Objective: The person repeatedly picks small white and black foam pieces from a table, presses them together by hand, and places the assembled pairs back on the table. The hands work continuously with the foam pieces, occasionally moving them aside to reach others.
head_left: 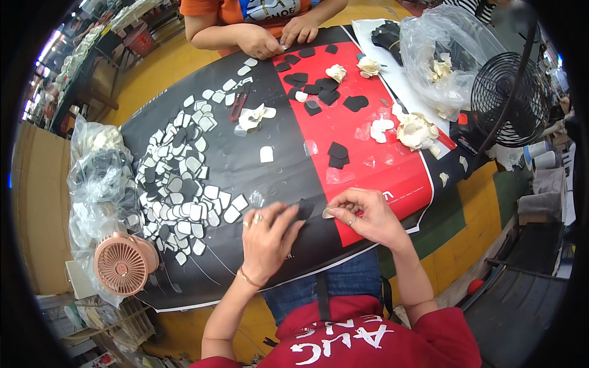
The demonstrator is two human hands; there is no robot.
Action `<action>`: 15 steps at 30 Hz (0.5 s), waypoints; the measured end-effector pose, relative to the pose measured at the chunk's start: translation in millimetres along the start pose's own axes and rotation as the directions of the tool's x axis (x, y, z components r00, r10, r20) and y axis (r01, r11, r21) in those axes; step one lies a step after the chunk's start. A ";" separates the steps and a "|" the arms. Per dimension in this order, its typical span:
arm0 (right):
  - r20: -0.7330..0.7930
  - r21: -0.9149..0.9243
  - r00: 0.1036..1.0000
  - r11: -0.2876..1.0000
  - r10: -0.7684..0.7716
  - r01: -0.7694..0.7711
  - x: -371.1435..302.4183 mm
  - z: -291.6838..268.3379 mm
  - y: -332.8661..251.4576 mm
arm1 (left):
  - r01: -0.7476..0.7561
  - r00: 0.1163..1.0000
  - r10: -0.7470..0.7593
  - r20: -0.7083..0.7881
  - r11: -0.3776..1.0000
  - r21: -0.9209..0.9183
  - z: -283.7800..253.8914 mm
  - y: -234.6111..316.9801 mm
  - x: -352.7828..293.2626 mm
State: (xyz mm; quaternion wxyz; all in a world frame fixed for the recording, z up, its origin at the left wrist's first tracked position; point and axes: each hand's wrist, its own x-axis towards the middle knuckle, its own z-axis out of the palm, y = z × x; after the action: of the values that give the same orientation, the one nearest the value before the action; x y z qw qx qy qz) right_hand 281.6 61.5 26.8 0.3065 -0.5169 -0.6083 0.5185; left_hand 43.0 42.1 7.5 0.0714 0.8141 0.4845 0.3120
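Observation:
My right hand (pixel 367 214) is closed in a pinch at the near edge of the table, on a small whitish piece (pixel 328 213). To its left, my left hand (pixel 267 239) hovers over the black part of the mat with fingers bent and apart. By its fingertips is a small black piece (pixel 303 208); contact with it is unclear. A heap of small rounded white and black pads (pixel 178 178) spreads over the left half of the mat. A clear plastic scrap (pixel 256 199) lies just beyond my left hand.
Across the table a co-worker's hands (pixel 279 38) handle a small piece. Red-handled cutters (pixel 240 103), black pads (pixel 328 92) and cream crumpled scraps (pixel 417 130) lie farther off. A pink fan (pixel 124 264) stands at the left, a black fan (pixel 510 98) and plastic bag (pixel 448 43) at the right.

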 end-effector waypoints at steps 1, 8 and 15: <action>0.066 -0.054 0.997 0.998 -0.039 0.043 6.1 -3.9 -5.5 | -0.045 0.999 0.045 0.001 0.998 0.054 -1.3 2.4 -9.4; 0.457 -0.279 0.888 0.941 -0.045 0.191 59.4 -5.4 -28.3 | 0.021 0.999 -0.026 0.046 0.993 0.118 11.4 14.2 -37.8; 0.553 -0.309 0.833 0.932 0.013 0.191 81.6 3.3 -30.4 | -0.020 0.998 0.011 0.067 0.991 0.135 14.5 10.3 -37.5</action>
State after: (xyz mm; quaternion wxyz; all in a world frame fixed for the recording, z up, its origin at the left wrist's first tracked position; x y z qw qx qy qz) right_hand 246.5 140.0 41.4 0.0472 -0.3646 -0.7765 0.5117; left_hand 46.5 8.2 -16.2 0.0294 0.8308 0.4956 0.2517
